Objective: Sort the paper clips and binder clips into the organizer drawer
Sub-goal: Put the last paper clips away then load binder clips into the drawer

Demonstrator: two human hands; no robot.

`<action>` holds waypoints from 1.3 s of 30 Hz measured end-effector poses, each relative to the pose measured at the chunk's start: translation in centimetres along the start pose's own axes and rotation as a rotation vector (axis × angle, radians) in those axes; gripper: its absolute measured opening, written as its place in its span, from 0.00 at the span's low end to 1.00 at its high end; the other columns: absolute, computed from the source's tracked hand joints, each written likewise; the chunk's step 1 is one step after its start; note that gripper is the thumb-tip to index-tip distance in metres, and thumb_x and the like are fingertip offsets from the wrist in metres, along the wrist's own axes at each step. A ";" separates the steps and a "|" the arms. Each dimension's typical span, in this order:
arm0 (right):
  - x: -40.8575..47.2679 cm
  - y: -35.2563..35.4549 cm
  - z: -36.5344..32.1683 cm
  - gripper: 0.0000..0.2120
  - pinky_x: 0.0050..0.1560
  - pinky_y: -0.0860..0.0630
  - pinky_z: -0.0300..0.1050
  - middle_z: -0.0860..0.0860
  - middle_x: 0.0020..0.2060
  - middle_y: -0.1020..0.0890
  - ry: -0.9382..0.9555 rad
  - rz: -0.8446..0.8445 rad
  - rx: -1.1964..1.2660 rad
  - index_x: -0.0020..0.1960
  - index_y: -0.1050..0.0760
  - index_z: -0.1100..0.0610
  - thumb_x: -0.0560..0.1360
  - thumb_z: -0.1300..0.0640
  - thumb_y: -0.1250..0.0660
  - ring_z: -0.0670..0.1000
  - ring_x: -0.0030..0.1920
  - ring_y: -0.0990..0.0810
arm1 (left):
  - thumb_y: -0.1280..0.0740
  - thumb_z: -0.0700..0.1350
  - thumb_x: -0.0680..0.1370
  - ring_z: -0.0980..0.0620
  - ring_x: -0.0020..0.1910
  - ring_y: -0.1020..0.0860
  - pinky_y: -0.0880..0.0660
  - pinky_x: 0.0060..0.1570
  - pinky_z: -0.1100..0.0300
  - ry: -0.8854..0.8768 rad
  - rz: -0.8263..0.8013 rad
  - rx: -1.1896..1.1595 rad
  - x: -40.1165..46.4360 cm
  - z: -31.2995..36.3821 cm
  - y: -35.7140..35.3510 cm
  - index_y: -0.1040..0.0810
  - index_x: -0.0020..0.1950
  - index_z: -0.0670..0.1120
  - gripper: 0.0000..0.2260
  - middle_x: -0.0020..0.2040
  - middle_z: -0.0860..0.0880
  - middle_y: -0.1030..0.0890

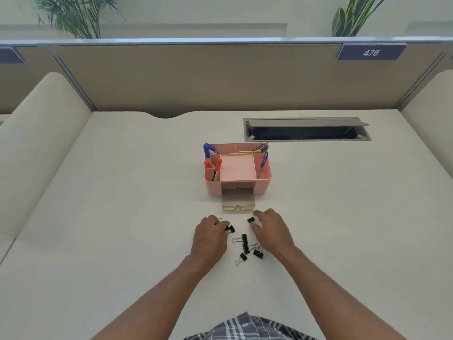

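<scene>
While both hands work the loose pile, the step in hand looks like gathering binder clips for the drawer (238,204), which stands pulled out of the pink organizer (263,184) just beyond the fingertips; I judge the sorting barely begun, since the drawer's contents cannot be made out and most clips lie on the desk (122,192). To do it well, each clip should be pinched by its black body rather than its wire handles, lifted clear of its neighbours so none drag along, then carried the short way forward and dropped over the drawer's open top; tangled ones near the wrists want separating first.

The left hand (210,235) lies palm down, fingers curled, its tips closed on a clip (230,228) at the inner edge; a thin wire loop, perhaps a paper clip (220,220), shows just beyond the knuckles. The right hand (270,231) is also palm down, thumb and forefinger narrowed about a second clip (251,219); whether it is truly gripped or only touched I cannot tell. Between the two hands lies the pile (247,247) of remaining clips, near the right wrist; both forearms reach straight forward from the body.
</scene>
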State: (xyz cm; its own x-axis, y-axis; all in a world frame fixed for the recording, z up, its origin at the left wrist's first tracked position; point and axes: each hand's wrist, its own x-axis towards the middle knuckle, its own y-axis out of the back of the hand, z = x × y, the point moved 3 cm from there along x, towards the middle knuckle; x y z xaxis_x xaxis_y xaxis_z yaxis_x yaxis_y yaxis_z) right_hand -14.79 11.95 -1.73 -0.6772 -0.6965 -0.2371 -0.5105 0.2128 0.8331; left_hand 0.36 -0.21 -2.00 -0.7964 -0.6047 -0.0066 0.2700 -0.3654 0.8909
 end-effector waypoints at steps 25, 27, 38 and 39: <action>-0.4 -1.2 -0.9 0.11 0.46 0.29 0.43 0.55 0.51 0.23 0.083 0.105 -0.045 0.55 0.21 0.59 0.77 0.62 0.40 0.55 0.50 0.25 | 0.40 0.38 0.76 0.45 0.42 0.27 0.25 0.43 0.49 -0.048 -0.293 0.139 1.7 -0.8 2.2 0.25 0.45 0.42 0.04 0.45 0.47 0.30; -0.6 -1.0 -0.9 0.11 0.47 0.29 0.41 0.53 0.51 0.23 0.093 0.113 0.024 0.56 0.21 0.58 0.77 0.61 0.38 0.54 0.50 0.23 | 0.39 0.40 0.76 0.45 0.45 0.26 0.25 0.45 0.50 -0.082 -0.208 0.132 1.6 -0.7 2.7 0.23 0.49 0.42 0.06 0.46 0.47 0.28; 2.1 4.1 -6.3 0.07 0.49 0.28 0.37 0.49 0.47 0.20 0.311 0.361 0.173 0.51 0.19 0.56 0.75 0.62 0.34 0.47 0.50 0.26 | 0.32 0.35 0.75 0.49 0.46 0.25 0.22 0.47 0.60 -0.263 0.173 -0.035 6.0 3.6 5.8 0.20 0.54 0.42 0.09 0.48 0.46 0.22; 2.7 4.1 -6.6 0.07 0.48 0.26 0.39 0.50 0.47 0.20 0.311 0.338 0.140 0.49 0.18 0.56 0.75 0.62 0.34 0.48 0.50 0.25 | 0.34 0.35 0.75 0.48 0.45 0.25 0.22 0.45 0.56 -0.253 0.143 0.005 6.6 3.8 5.5 0.20 0.53 0.42 0.08 0.47 0.46 0.21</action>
State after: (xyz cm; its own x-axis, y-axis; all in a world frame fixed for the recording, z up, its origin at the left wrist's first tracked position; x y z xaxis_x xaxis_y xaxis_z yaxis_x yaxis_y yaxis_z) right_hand -15.22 6.38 4.36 -0.6376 -0.7401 0.2137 -0.3701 0.5376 0.7576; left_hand -5.39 -3.54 4.60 -0.8601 -0.4541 0.2325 0.3873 -0.2848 0.8769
